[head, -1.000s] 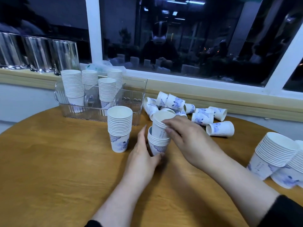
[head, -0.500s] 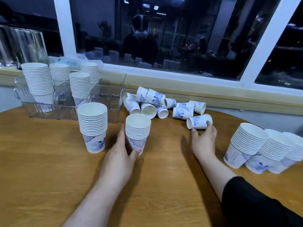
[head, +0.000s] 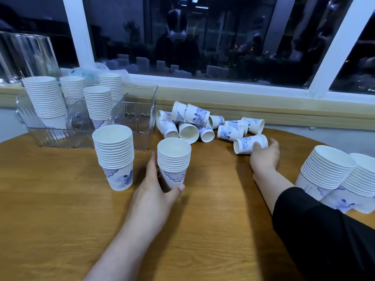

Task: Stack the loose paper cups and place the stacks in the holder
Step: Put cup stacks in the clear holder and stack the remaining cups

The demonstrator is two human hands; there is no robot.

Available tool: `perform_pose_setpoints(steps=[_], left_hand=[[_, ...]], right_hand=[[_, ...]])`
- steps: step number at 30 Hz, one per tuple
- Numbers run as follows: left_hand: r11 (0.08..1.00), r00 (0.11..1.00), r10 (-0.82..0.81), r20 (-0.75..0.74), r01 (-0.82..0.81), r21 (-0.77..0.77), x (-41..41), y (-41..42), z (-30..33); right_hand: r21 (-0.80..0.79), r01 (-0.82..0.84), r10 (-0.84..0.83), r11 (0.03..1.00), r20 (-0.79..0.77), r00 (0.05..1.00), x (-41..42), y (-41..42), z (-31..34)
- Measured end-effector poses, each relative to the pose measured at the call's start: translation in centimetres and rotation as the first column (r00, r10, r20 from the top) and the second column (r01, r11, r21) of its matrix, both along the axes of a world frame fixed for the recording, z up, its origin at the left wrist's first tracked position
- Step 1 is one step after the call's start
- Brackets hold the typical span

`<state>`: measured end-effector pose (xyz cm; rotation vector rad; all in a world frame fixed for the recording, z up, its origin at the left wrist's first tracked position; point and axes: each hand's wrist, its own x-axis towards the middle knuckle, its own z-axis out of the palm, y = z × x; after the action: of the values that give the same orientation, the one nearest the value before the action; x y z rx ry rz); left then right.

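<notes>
My left hand (head: pixel 156 191): curled round the base of a short stack (head: pixel 174 162), upright on the table (head: pixel 60 220). My right hand (head: pixel 263 154): gripping one cup (head: pixel 246 144) lying on its side, nearest of the loose pile (head: pixel 203 123). Holder (head: pixel 140 116): far left, four stacks inside.

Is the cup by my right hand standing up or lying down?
Lying down. The cup rests on its side on the table, mouth facing left, with the right hand gripping it.

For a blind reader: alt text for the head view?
On a round wooden table, the left hand holds a short stack of white paper cups; the right hand grasps a fallen loose cup beside a clear plastic holder.
</notes>
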<state>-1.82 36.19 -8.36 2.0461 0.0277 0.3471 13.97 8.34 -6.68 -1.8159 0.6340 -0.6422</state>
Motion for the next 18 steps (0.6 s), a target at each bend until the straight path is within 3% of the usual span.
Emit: perform_pose_setpoints(steps=[4,6,11,15,18], left_hand=[[1.000,1.000,0.011,-0.004,-0.011,-0.026,-0.1,-0.1,0.2],[0.999,1.000,0.008,-0.001,-0.008,-0.043,-0.1,-0.1,0.3],[0.999,0.999,0.010,0.033,-0.009,-0.038,-0.3,-0.3,0.5],[1.000,0.999,0.020,0.044,-0.019,-0.022,-0.5,-0.5,0.8],[0.999,0.998,0.037,0.055,-0.037,-0.008,-0.5,-0.5,0.7]], right_hand=[[0.075,-0.057,0.047,0.996,0.123,0.991,-2.1,1.6,0.2],[0.036,-0.080,0.070,0.996,0.237,0.969,-4.4,2.9,1.0],[-0.205,-0.297,0.360,0.933,0.563,0.744,-11.8,6.7,7.1],[-0.475,-0.463,0.662,0.749,0.497,0.561,-14.6,10.1,11.3],[-0.663,-0.464,0.784,0.587,0.321,0.531,-14.2,11.7,11.4]])
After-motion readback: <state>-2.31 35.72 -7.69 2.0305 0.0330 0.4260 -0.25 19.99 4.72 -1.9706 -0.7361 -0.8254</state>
